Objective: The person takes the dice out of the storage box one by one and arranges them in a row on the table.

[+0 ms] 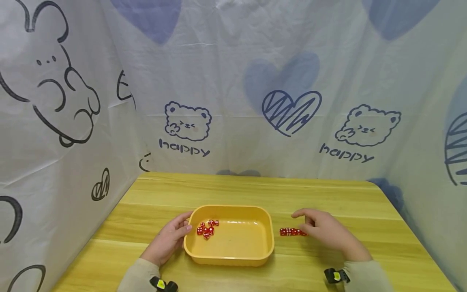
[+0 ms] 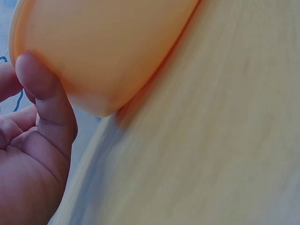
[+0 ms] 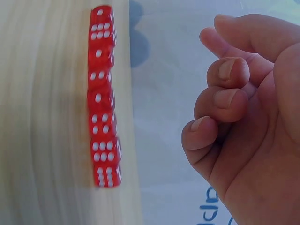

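Observation:
A yellow plastic tray [image 1: 237, 243] rests on the table with several red dice [image 1: 206, 230] loosely grouped at its left end. My left hand [image 1: 168, 240] grips the tray's left rim. The left wrist view shows the thumb [image 2: 44, 93] against the tray's wall, while part of the other fingers is hidden. Right of the tray, a straight row of red dice [image 3: 101, 98] with white pips stands on the table, each die against its neighbour. My right hand [image 1: 326, 231] hovers at the row's right end, fingers loosely bent and holding nothing.
The wood-grain table [image 1: 153, 202] extends around the tray to a rounded far right corner. White cloth [image 1: 233, 154] printed with hearts and bears hangs behind it and along both sides. Each wrist wears a black strap [image 1: 337, 275].

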The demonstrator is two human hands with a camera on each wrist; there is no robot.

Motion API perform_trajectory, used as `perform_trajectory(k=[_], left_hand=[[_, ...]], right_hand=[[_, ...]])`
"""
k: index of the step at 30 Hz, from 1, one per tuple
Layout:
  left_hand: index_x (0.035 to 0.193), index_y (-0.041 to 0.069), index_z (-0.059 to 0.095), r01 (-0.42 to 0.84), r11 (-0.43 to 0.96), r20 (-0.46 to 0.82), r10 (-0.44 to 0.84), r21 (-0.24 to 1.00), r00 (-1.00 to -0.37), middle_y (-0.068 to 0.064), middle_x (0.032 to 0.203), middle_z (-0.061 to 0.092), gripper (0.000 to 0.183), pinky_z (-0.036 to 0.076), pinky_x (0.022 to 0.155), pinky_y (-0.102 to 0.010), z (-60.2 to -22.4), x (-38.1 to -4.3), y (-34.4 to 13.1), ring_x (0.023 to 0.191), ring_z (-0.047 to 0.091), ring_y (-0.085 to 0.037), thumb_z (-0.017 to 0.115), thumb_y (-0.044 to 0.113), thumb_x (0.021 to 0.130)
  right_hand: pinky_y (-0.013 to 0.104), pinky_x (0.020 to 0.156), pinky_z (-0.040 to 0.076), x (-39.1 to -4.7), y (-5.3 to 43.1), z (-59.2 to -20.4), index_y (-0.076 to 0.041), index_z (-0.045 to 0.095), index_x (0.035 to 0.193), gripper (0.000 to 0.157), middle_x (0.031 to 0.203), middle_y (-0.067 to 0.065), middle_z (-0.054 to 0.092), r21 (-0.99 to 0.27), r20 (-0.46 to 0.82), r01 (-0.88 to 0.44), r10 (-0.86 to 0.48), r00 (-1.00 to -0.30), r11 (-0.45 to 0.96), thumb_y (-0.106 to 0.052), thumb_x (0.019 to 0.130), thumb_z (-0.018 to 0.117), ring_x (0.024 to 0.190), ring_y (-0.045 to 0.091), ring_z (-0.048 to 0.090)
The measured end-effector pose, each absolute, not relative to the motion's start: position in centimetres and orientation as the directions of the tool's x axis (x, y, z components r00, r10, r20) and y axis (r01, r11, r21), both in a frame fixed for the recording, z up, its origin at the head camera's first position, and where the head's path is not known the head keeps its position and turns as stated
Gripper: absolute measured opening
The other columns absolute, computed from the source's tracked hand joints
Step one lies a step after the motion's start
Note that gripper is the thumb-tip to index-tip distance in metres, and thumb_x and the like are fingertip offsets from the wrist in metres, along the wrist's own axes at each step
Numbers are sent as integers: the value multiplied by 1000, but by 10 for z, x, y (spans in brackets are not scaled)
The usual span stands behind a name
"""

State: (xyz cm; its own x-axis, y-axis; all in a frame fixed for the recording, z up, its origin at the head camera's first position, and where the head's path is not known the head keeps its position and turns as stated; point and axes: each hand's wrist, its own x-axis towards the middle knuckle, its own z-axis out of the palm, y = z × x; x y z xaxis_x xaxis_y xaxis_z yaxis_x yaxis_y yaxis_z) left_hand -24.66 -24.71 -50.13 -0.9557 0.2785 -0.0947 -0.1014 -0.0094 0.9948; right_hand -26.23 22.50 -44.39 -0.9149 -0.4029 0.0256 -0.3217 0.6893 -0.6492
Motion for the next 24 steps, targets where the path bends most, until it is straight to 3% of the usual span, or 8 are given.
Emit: perform_trajectory(k=[4,11,16,24], left_hand=[[157,0,29,-103,-13,-95,280,995,-955,-22,117,46,59,58,82,-35,-502,-247,-246,104,58,-30,54,14,106],[157,1,29,-110,1,-105,280,994,-954,-20,114,46,59,56,70,-28,-500,-246,-247,93,57,-25,54,16,106],[157,1,29,-111,8,-108,281,994,-954,-20,113,46,57,55,68,-27,-500,-246,-247,91,57,-24,51,15,107],[158,0,28,-118,4,-115,281,993,-953,-20,115,46,59,58,76,-32,-498,-246,-246,99,58,-26,52,15,106]], right_hand=[[28,55,44,-263,215,-440,-20,69,122,26,71,-3,54,-641,25,-337,-420,-907,690,-18,96,65,60,13,48],[27,53,44,-267,196,-433,-24,69,121,24,71,-5,54,-607,46,-395,-466,-884,689,-20,97,65,60,11,48],[26,52,43,-272,178,-427,-26,68,120,24,71,-6,53,-585,58,-438,-503,-862,683,-19,97,65,58,10,48],[27,53,43,-282,142,-412,-26,68,124,26,72,-6,53,-545,62,-516,-583,-810,660,-23,99,64,57,9,46]])
